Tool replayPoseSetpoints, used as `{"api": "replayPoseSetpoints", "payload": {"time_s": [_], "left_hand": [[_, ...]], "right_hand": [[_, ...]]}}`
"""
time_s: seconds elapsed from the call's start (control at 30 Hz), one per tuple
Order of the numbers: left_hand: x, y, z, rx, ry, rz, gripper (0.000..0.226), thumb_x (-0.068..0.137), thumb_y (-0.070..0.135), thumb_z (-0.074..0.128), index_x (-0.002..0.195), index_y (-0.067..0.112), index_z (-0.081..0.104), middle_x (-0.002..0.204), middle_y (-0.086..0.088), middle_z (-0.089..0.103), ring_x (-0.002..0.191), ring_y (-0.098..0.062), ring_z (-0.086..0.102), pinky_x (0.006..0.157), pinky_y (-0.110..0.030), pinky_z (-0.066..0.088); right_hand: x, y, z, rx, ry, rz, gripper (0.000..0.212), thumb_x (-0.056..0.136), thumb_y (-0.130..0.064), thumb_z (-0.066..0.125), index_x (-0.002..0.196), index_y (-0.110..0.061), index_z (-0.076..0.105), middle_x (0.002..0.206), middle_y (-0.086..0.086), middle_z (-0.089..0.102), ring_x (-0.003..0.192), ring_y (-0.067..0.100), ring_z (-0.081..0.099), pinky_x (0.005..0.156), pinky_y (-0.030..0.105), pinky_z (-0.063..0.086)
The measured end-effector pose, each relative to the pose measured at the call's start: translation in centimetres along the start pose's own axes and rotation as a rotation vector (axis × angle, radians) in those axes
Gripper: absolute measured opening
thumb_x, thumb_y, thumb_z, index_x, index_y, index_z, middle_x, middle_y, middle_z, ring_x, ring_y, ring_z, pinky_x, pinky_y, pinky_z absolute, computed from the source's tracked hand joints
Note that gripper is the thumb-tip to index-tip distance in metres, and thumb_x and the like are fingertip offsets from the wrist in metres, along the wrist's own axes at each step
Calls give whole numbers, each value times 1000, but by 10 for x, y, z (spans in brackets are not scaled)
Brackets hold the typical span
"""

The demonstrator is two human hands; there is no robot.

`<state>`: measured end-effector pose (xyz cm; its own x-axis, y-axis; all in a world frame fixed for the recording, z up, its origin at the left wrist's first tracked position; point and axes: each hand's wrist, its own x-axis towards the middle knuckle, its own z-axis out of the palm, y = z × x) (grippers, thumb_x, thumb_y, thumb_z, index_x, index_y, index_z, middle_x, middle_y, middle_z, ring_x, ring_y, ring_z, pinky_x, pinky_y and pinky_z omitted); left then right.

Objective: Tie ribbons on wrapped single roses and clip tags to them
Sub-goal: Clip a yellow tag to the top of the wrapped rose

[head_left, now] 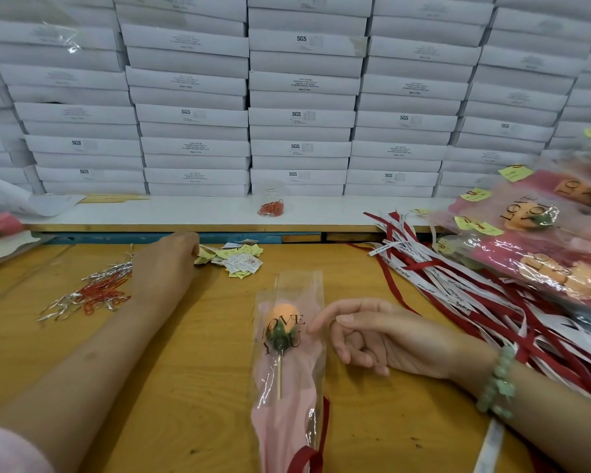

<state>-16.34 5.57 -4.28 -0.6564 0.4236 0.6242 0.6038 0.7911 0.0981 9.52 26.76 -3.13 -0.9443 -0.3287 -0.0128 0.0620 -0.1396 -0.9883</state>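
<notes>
Wrapped rose (pixel 285 339) lying lengthwise at mid-counter (pixel 191 387), bud away from the person. A red ribbon (pixel 307 454) sits at its lower stem, so tagging appears to be the step in hand. Left hand (pixel 169 264) reaches to the tags (pixel 239 259), presumably to take one; its fingertips are hidden, so a pinch cannot be told. Right hand (pixel 376 336), loosely curled and holding nothing, touches the wrap's edge with its forefinger, likely to steady the rose. Clips (pixel 99 293) lie beside the left forearm, within reach.
</notes>
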Motion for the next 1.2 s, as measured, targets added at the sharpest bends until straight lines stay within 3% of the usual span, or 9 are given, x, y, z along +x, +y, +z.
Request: {"api": "replayPoseSetpoints", "payload": {"time_s": [0.27,0.37,0.43,0.53,0.73,0.97,1.07,1.2], "left_hand": [[-2,-5,-6,-117,85,-51,14,87,-1,58,82,9,67,79,-8,68,72,-28,59,52,-34,41],[-3,-6,-5,-112,98,-62,15,89,3,58,94,11,70,82,-8,70,71,-25,57,49,-29,35],[-4,-7,-4,-104,106,-72,18,88,6,56,98,12,70,79,-7,69,68,-24,55,50,-28,32],[-4,-5,-7,-162,124,-113,15,88,14,56,90,15,70,76,-4,68,68,-26,59,52,-30,43],[-5,-1,-12,-295,251,-85,18,92,29,63,80,15,67,71,0,67,66,-21,60,49,-31,44],[-1,-3,-11,-526,233,-50,13,88,11,69,99,11,62,99,-3,67,81,-18,60,65,-33,48],[3,2,-13,-621,202,-55,17,90,6,65,105,13,62,105,0,65,86,-16,57,68,-28,42],[10,23,-21,-806,94,-156,29,94,0,56,115,17,67,110,2,62,88,-13,55,61,-9,39]], "right_hand": [[1,2,-2,28,76,-42,27,95,-20,53,113,-4,64,79,8,59,57,6,53,42,14,43],[3,2,-2,-11,306,-109,15,92,-21,58,89,-9,68,68,6,55,49,6,45,40,15,33],[4,1,-3,-132,508,-138,21,94,-20,54,79,-10,64,63,6,51,47,8,39,40,17,29],[5,0,-5,-424,745,-79,31,99,-19,48,75,-7,63,59,7,56,44,9,40,40,18,31],[22,-3,-5,-486,900,134,31,97,-18,50,72,-8,64,51,0,56,36,4,39,35,16,30],[45,-21,-14,-441,916,365,27,95,-15,48,71,-10,60,43,-5,54,31,3,37,32,14,29],[55,-20,-19,-418,994,343,28,95,-15,48,70,-10,60,43,-4,54,32,4,38,32,14,31],[68,-13,-23,-351,1158,199,27,93,-14,47,70,-10,60,43,-5,54,36,7,41,33,16,33]]}}
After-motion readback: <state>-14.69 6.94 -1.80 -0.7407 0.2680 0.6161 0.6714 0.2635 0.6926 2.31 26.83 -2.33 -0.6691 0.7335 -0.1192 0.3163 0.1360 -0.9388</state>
